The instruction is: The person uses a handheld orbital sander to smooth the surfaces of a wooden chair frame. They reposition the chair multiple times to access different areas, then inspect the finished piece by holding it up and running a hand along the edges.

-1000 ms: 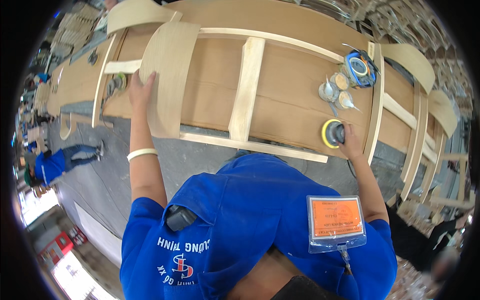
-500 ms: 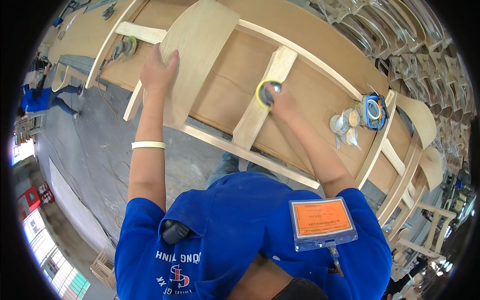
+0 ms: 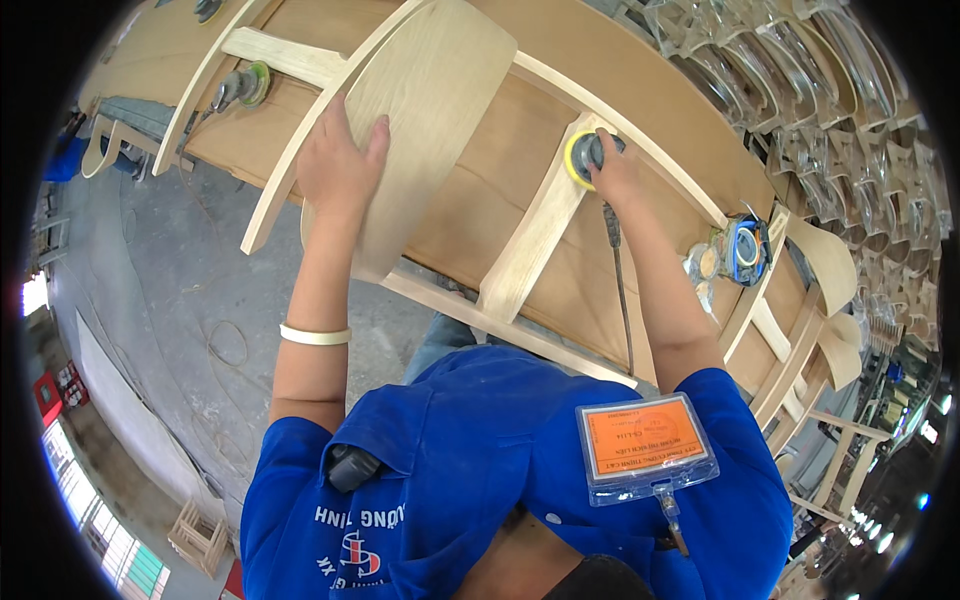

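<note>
Head view: right hand [image 3: 616, 174] grasped a disc sander [image 3: 582, 160], seemingly touching the crossbar's [image 3: 538, 235] far end; left hand [image 3: 342, 166] clasped the curved backrest [image 3: 437, 115].

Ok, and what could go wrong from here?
The sander in the right hand sits near the crossbar's far end, so it might nick the adjoining rail. Its cord runs down toward the near rail and could snag there. If the left hand slips, the curved panel might shift.

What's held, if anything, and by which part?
Right hand: yellow-rimmed sander, by its dark body. Left hand: at the edge of the curved wooden panel; grip unclear.
</note>
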Demonstrator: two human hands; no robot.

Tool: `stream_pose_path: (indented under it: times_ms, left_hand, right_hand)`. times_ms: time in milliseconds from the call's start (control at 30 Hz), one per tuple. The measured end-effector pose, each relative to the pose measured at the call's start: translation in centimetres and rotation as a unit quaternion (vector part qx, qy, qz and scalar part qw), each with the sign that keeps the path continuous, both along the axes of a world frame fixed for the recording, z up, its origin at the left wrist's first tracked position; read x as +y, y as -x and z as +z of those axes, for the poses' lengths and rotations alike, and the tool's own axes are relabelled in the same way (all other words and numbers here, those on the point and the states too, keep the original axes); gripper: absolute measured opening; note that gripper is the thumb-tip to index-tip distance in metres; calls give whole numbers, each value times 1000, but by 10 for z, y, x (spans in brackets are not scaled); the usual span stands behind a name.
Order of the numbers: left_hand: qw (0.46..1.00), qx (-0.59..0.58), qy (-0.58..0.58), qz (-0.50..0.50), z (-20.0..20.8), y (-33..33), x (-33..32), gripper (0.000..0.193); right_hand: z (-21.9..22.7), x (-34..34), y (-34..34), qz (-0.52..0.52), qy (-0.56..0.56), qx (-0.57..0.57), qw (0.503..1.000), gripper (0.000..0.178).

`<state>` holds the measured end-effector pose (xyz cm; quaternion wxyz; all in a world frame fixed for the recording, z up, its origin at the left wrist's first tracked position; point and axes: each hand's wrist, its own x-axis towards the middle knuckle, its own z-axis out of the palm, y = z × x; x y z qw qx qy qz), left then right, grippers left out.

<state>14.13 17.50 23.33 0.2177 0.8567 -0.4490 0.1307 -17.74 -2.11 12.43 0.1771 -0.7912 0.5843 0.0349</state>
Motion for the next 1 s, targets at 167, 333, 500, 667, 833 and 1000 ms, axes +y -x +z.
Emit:
stream_pose_path:
  times_ms: [167,333,500,667,833,1000]
  left_hand:
    - [1000,-2,-5,-5,-3,-2,1,60]
    - [1000,21,-10,-8,-1,-2,2,60]
    - [1000,14,-2,-14,1,-2,1,59]
    - [1000,19,-5,-18,1,-2,2,59]
    - [1000,6,1,-23,0,-3,2,59]
    - [999,8,8,-31,-2,-4,3,59]
  right_hand:
    - [4,-4,-13,-25,-8,-23,999,69]
    - [9,-7,-9,-60,-31,2,998,69]
    - [7,-8,-11,-34,-37,19,999,71]
    - [6,-19,-18,-54,-32,-2,998,71]
    - [7,-18,-22,-35,-21,14,999,71]
    - [8,-21,-30,-23,-28,-18,999,73]
